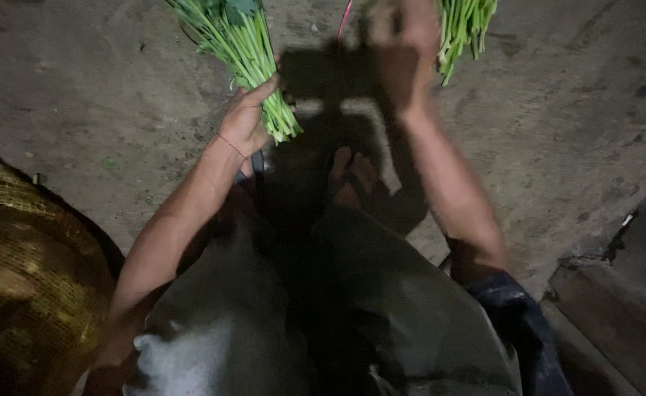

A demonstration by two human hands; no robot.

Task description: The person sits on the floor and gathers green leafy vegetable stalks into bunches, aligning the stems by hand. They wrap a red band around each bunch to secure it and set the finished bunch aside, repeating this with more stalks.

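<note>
Green stalk bunch (pixel 246 62) gripped in left hand (pixel 246 121), second bunch (pixel 464 29) in right hand (pixel 404 51)

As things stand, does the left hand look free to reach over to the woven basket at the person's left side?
Probably not yet. The left hand is closed round a bunch of green stems, so it is occupied. The path itself looks open: only bare concrete floor lies between it and the woven basket.

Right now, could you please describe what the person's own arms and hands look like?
Both forearms are bare, with no gloves or rings visible. The left hand has a thin reddish thread around its wrist. The right hand is motion-blurred; a dark blue sleeve bunches at that elbow.
</note>
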